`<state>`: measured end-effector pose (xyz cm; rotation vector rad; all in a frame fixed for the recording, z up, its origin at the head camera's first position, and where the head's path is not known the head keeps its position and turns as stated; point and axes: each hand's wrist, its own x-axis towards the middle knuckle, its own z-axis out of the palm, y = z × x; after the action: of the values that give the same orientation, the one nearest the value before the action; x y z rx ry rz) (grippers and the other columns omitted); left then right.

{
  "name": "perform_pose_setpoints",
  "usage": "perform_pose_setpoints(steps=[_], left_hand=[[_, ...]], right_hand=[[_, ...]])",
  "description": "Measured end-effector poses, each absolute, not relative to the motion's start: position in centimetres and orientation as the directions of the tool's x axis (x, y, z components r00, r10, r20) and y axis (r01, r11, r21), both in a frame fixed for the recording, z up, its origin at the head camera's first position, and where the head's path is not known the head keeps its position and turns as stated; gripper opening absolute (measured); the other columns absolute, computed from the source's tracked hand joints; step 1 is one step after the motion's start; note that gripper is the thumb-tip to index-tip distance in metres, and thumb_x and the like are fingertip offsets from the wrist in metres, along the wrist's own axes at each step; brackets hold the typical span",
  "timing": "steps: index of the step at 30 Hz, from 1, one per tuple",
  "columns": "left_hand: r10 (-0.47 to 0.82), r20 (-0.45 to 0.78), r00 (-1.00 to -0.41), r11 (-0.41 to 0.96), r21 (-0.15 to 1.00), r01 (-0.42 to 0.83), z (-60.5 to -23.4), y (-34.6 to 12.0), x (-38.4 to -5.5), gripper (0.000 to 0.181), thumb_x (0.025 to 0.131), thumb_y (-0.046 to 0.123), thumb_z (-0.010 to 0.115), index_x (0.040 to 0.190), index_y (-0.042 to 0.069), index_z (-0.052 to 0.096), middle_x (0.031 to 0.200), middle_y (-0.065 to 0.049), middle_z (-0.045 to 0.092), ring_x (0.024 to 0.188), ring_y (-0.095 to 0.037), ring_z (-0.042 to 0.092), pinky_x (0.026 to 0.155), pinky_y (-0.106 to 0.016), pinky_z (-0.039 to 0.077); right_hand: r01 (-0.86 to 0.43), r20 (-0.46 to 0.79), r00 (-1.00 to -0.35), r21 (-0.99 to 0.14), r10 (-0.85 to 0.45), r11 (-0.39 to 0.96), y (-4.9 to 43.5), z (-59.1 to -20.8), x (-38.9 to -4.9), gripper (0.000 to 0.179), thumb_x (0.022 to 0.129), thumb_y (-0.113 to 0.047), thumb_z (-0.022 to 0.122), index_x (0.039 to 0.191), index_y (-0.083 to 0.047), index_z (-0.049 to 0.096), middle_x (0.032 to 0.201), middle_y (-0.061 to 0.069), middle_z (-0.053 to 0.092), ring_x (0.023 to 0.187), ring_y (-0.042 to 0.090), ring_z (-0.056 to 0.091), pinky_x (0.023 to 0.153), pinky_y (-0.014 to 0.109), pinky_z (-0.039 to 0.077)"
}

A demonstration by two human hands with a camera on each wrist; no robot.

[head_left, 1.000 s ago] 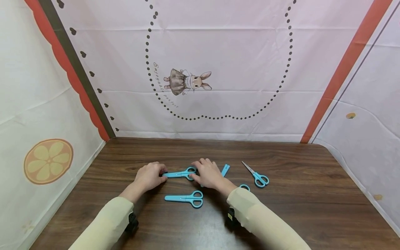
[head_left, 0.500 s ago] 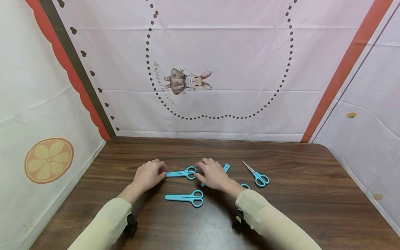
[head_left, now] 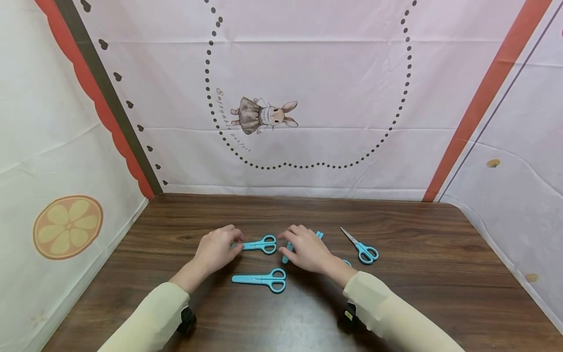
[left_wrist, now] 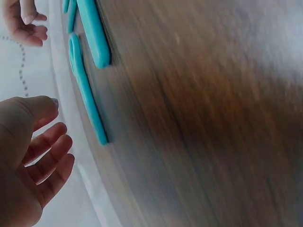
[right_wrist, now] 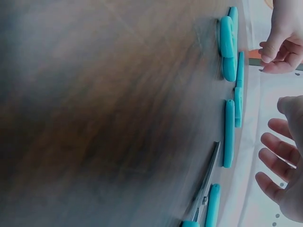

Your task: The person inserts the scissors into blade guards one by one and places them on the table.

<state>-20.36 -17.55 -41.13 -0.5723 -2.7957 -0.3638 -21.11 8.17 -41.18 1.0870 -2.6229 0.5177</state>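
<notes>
My left hand [head_left: 218, 249] hovers over the left end of a pair of scissors [head_left: 252, 246] in a blue sheath, its fingers loosely bent and apart from it in the left wrist view. Nearer me lies a second pair of sheathed scissors [head_left: 252, 279], handles to the right. My right hand [head_left: 309, 250] is above a loose blue sheath [head_left: 319, 235], partly hiding it; the right wrist view shows spread fingers holding nothing. To the right, unsheathed scissors [head_left: 361, 248] lie with the blade pointing away. Other scissors show only part of a handle [head_left: 347, 262] beside my right wrist.
The dark wood table [head_left: 440, 274] ends at a white printed cloth [head_left: 334, 117] at the back, with more cloth along both sides. A black wrist device [head_left: 186, 320] sits under the left sleeve, and another [head_left: 349, 313] under the right.
My right hand has drawn away to the right from the upper scissors' handles, uncovering them. My left hand has shifted slightly right, over the sheath's end. The scissors lie nearly where they were.
</notes>
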Motion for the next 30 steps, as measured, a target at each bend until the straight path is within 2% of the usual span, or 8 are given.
perform_pose_setpoints(steps=[7, 17, 24, 30], left_hand=[[0.416, 0.336, -0.845, 0.86, 0.155, 0.485, -40.5, -15.8, -19.6, 0.01, 0.078, 0.022, 0.072, 0.087, 0.019, 0.068, 0.084, 0.007, 0.06, 0.067, -0.008, 0.058, 0.052, -0.025, 0.045], [0.448, 0.346, -0.824, 0.843, 0.143, 0.519, -40.1, -14.2, -19.2, 0.013, 0.076, 0.025, 0.074, 0.086, 0.023, 0.068, 0.083, 0.011, 0.059, 0.068, -0.006, 0.058, 0.054, -0.024, 0.045], [0.47, 0.373, -0.8, 0.824, 0.14, 0.549, -40.0, -13.4, -18.8, 0.013, 0.076, 0.025, 0.074, 0.087, 0.021, 0.068, 0.085, 0.009, 0.059, 0.064, -0.005, 0.055, 0.052, -0.022, 0.043], [0.478, 0.399, -0.783, 0.811, 0.142, 0.567, -39.9, -12.8, -18.8, 0.014, 0.076, 0.026, 0.074, 0.087, 0.02, 0.069, 0.086, 0.007, 0.06, 0.061, -0.004, 0.053, 0.05, -0.02, 0.04]], right_hand=[[-0.715, 0.349, -0.69, -0.187, -0.635, 0.674, 9.1, -41.3, -20.3, 0.031, 0.088, -0.032, 0.061, 0.113, -0.014, 0.063, 0.106, 0.0, 0.059, 0.089, 0.016, 0.054, 0.073, 0.033, 0.046], [-0.722, 0.377, -0.68, -0.193, -0.629, 0.664, 10.3, -41.0, -19.5, 0.033, 0.085, -0.031, 0.065, 0.113, -0.015, 0.062, 0.107, -0.002, 0.058, 0.093, 0.015, 0.054, 0.076, 0.033, 0.046], [-0.704, 0.353, -0.697, -0.173, -0.624, 0.689, 11.2, -41.3, -19.2, 0.046, 0.084, -0.035, 0.066, 0.124, -0.016, 0.055, 0.107, -0.002, 0.057, 0.092, 0.014, 0.055, 0.077, 0.034, 0.047], [-0.681, 0.342, -0.719, -0.178, -0.605, 0.71, 12.2, -41.3, -18.7, 0.051, 0.082, -0.036, 0.066, 0.127, -0.016, 0.053, 0.109, -0.002, 0.056, 0.086, 0.013, 0.054, 0.071, 0.033, 0.045]])
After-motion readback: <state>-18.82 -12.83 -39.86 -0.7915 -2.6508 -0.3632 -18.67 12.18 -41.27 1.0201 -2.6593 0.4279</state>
